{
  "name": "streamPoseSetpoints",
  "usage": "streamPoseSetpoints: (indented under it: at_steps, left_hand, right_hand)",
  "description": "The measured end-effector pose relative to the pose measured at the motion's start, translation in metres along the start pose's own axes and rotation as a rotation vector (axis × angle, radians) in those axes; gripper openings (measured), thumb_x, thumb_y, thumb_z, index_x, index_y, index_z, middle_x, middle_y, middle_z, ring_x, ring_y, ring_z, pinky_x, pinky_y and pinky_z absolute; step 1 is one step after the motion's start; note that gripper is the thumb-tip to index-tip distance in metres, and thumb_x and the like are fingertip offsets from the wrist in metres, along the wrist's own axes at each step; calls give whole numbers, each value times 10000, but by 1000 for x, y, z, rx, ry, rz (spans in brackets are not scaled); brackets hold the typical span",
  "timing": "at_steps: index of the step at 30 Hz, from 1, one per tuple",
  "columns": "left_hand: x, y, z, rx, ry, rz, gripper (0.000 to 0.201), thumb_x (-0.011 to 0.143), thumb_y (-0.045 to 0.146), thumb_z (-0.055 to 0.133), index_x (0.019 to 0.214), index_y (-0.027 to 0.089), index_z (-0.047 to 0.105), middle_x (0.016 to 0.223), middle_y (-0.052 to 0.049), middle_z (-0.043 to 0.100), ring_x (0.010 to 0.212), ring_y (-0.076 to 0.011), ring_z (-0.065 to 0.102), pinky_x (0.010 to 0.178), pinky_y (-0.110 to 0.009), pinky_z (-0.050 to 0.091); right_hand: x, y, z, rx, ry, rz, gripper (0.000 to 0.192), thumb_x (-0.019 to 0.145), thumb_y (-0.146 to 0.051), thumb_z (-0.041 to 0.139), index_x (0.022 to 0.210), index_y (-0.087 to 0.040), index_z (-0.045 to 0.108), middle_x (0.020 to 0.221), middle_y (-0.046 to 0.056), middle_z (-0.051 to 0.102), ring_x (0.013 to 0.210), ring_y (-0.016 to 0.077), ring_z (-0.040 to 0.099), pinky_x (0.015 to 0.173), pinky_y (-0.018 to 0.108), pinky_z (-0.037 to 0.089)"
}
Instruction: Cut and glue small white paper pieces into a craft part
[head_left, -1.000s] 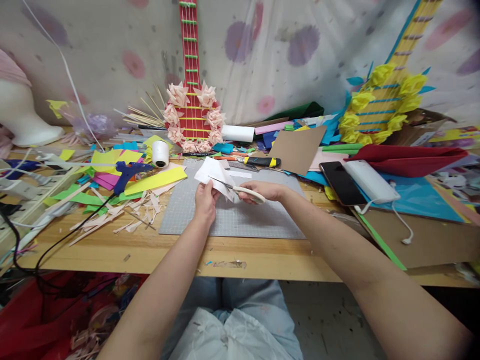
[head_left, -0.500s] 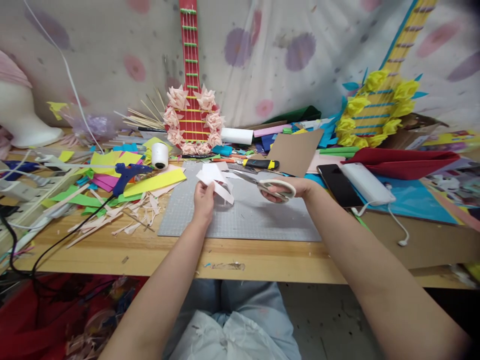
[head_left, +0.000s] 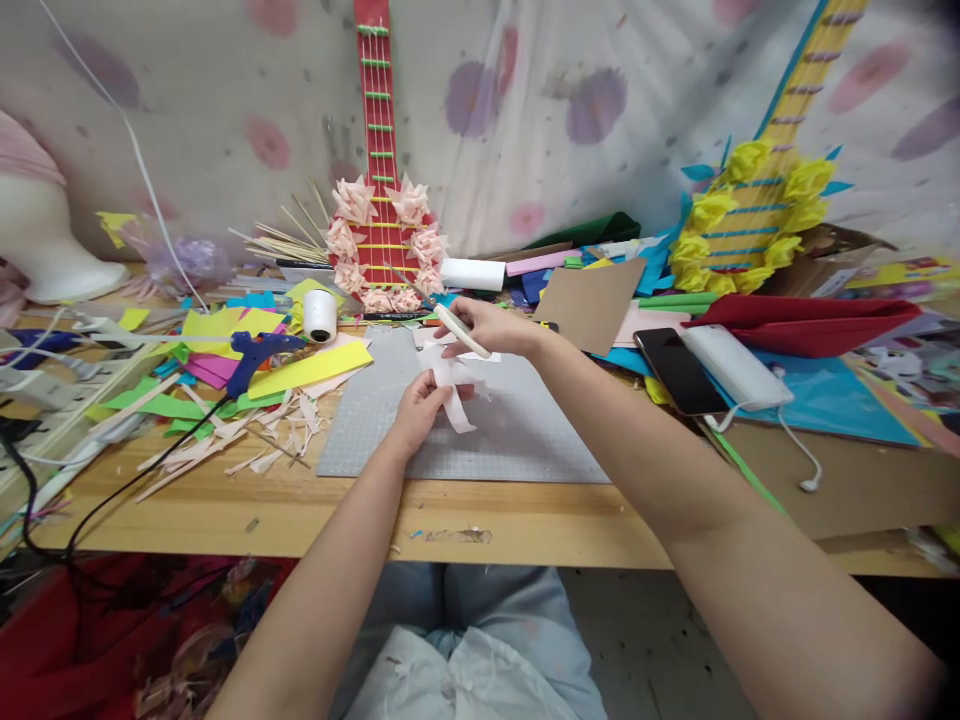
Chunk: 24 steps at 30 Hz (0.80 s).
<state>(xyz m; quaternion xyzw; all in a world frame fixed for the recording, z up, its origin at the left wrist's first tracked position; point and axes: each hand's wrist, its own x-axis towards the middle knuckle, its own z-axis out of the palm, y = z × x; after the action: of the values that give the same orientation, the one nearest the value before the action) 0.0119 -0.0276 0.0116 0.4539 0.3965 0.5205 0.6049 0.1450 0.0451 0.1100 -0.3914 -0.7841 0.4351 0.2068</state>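
1. the left hand (head_left: 420, 410) pinches a narrow strip of pale pink paper (head_left: 454, 392) between thumb and fingertips, just above the grey gridded cutting mat (head_left: 517, 430). holding it off the mat lets the loose end curl down freely, and it seems to keep the strip clear of the scraps.

2. the right hand (head_left: 487, 328) is closed around the cream handles of a pair of scissors (head_left: 442, 312), at the far edge of the mat. the blades point up and to the left, toward the back of the table and away from the strip, so the tool looks carried rather than cutting. whether the blades are parted is too small to tell.

3. the two hands are near one another, right beyond left, and the strip rises toward the right hand; whether those fingers touch it i cannot tell.

4. left of the mat lie a blue hot-glue gun (head_left: 255, 352) with its black cord, a long yellow paper sheet (head_left: 315, 364), and a heap of pale pink trimmings (head_left: 247, 440).

5. behind the mat a red cardboard guitar ringed with pink paper flowers (head_left: 382, 240) leans on the dotted curtain; its flowers match the strip's colour.

6. a white thread spool (head_left: 320, 312) stands near the guitar; a black phone (head_left: 672, 368) lies to the right.
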Motion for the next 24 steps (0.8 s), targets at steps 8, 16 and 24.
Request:
streamPoseSetpoints:
  at_steps: [8,16,24]
  left_hand:
    - [0,-4,1,14,-35,-3,222,613,256,580,793,163,488,722,-54,670,757,-231,637,714,-385,474]
    - [-2,-3,1,-2,-91,10,205,575,258,619,726,168,513,701,-69,668,734,-259,638,661,-389,481]
    - [-3,-5,0,24,-100,0,184,589,266,601,712,167,506,665,-68,668,723,-249,636,678,-382,472]
  right_hand:
    - [13,-4,-5,-129,-304,-29,404,551,-238,721,881,-170,498,947,46,635,824,151,577,643,243,438]
    - [17,-16,-6,-272,-543,-47,408,547,-279,720,882,-155,522,901,29,628,754,120,538,613,229,385]
    - [18,-16,-7,-334,-561,-60,354,559,-277,707,824,-157,504,842,8,588,711,108,502,582,225,366]
